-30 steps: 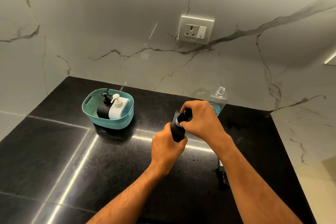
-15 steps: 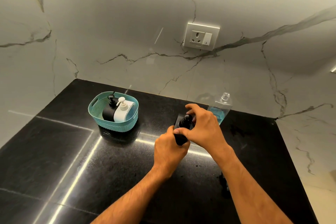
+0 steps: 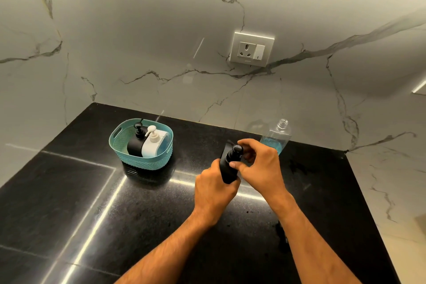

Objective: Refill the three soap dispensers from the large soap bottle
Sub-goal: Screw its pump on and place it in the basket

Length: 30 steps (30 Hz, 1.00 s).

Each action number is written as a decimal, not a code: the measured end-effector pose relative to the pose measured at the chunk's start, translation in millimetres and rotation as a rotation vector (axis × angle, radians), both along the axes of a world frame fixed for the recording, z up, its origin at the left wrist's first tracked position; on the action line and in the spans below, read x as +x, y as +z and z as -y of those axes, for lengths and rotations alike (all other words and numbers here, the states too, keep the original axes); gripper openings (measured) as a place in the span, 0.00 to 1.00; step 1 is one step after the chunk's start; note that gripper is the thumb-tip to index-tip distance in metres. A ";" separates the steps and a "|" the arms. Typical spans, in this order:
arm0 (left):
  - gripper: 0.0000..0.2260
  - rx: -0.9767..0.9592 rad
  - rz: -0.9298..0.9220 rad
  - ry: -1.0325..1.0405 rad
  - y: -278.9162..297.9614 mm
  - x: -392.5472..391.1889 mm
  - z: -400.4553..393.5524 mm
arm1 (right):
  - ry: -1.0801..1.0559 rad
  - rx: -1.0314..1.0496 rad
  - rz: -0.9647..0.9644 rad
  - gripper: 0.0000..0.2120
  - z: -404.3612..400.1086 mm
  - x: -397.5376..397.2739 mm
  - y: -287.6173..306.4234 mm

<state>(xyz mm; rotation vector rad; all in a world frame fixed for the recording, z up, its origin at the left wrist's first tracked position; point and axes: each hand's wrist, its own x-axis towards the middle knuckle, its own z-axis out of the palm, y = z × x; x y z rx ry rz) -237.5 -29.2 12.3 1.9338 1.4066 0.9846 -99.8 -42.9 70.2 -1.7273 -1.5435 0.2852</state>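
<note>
A black soap dispenser [image 3: 227,166] stands on the black counter [image 3: 96,203]. My left hand [image 3: 213,188] grips its body from the near side. My right hand [image 3: 259,163] pinches its black pump head [image 3: 235,149] with thumb and fingers curled round it. Behind my right hand stands the large clear soap bottle [image 3: 277,135], uncapped, with blue liquid in its lower part. A teal basket [image 3: 119,145] at the left holds a second black dispenser [image 3: 135,143] and a white dispenser [image 3: 153,143].
A marble wall with a socket and switch plate [image 3: 252,49] rises behind the counter. The counter's right edge runs beside pale marble at the right. A small dark object [image 3: 282,237] lies on the counter under my right forearm.
My right hand has shifted on the pump head, its fingers now curled round the top. The camera view has tilted up a little. The left hand keeps its grip on the dispenser.
</note>
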 end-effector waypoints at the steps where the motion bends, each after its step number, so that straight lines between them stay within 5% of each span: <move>1: 0.17 -0.001 0.002 0.000 0.1 0.3 0.5 | -0.009 0.000 -0.003 0.26 0.0 1.4 0.5; 9: 0.16 0.007 -0.005 -0.014 0.7 2.6 1.4 | -0.020 -0.030 -0.058 0.20 -4.8 3.3 -6.6; 16: 0.16 0.022 -0.003 -0.021 3.5 -0.1 -0.7 | 0.012 -0.053 -0.152 0.30 -3.3 6.9 -4.4; 30: 0.16 0.029 -0.018 -0.046 8.0 2.4 1.0 | 0.036 -0.027 -0.395 0.28 -6.1 10.5 -9.6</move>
